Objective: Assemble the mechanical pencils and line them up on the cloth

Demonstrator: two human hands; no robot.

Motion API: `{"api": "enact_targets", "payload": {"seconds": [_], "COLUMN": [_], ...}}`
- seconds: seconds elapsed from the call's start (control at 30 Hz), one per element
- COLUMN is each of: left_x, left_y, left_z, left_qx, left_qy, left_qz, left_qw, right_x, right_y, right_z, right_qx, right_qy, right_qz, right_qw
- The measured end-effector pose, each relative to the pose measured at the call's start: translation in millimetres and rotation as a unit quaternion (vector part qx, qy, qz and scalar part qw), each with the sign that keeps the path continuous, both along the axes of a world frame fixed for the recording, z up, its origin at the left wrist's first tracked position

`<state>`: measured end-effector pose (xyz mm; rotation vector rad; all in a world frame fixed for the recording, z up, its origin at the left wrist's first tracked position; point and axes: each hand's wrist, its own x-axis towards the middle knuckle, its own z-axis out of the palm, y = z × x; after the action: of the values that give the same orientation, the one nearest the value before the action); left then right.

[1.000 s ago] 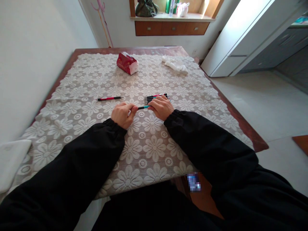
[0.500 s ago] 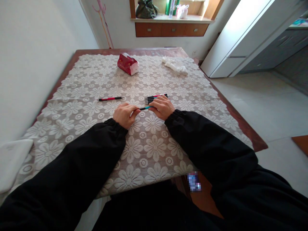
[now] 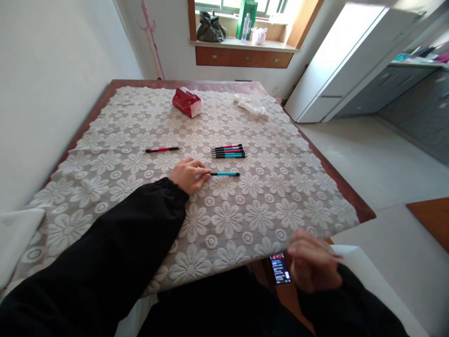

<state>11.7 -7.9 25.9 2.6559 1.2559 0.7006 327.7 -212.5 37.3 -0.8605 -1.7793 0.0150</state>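
My left hand (image 3: 190,175) rests on the tablecloth, with thumb and fingers pinched on the black end of a teal-and-black pen (image 3: 226,174). That pen lies crosswise, its teal barrel pointing right. Just beyond it is a row of several pens (image 3: 229,151), red and teal with black ends, side by side. A single red-and-black pen (image 3: 162,150) lies farther left. My right hand (image 3: 314,260) is off the table's near edge at lower right, beside a lit phone (image 3: 279,269). Motion smears its fingers, so I cannot make out whether it holds anything.
A floral lace tablecloth (image 3: 228,217) covers the wooden table. Toward its far side are a red tissue pack (image 3: 187,102) and a crumpled white plastic bag (image 3: 251,106). A white flat object (image 3: 21,238) is at the left edge. A white fridge (image 3: 336,61) stands beyond the right side.
My right hand has let go of the teal pen and moved down and right, past the table's edge. The row of pens is now uncovered. My left hand still pinches the pen.
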Motion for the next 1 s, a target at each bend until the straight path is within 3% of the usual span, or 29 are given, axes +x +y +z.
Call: {"api": "enact_targets", "payload": {"seconds": [0.07, 0.17, 0.23, 0.3, 0.4, 0.5, 0.6, 0.8, 1.0], "left_x": [0.5, 0.7, 0.5, 0.4, 0.6, 0.7, 0.5, 0.7, 0.3], "left_y": [0.5, 1.3, 1.6, 1.4, 1.0, 0.9, 1.1, 0.7, 0.5], "left_z": [-0.4, -1.2, -1.6, -1.7, -0.9, -0.4, -0.8, -0.4, -0.4], "left_qx": [0.0, -0.004, -0.009, -0.015, -0.024, -0.028, -0.028, -0.029, -0.025], "left_qy": [0.005, 0.006, 0.001, -0.003, -0.006, -0.005, -0.004, -0.002, -0.002], "left_qz": [-0.007, -0.017, -0.018, -0.016, -0.014, -0.014, -0.014, -0.017, -0.017], "left_qw": [1.0, 1.0, 1.0, 1.0, 1.0, 0.999, 1.0, 0.999, 1.0], "right_x": [3.8, 27.2, 53.9, 80.7, 105.3, 109.5, 106.6, 109.7, 129.3], "right_y": [-56.7, -112.3, -130.8, -140.2, -147.7, -154.0, -159.8, -171.8, -182.1], "right_z": [-51.5, -143.0, -199.2, -243.9, -286.1, -305.8, -312.3, -307.8, -296.7], "right_qx": [-0.092, -0.269, -0.374, -0.413, -0.464, -0.487, -0.486, -0.486, -0.509], "right_qy": [-0.041, -0.096, -0.108, -0.125, -0.122, -0.133, -0.14, -0.114, -0.026], "right_qz": [0.019, -0.075, -0.193, -0.298, -0.359, -0.358, -0.356, -0.312, -0.31], "right_qw": [0.995, 0.955, 0.901, 0.851, 0.801, 0.786, 0.786, 0.808, 0.803]}}
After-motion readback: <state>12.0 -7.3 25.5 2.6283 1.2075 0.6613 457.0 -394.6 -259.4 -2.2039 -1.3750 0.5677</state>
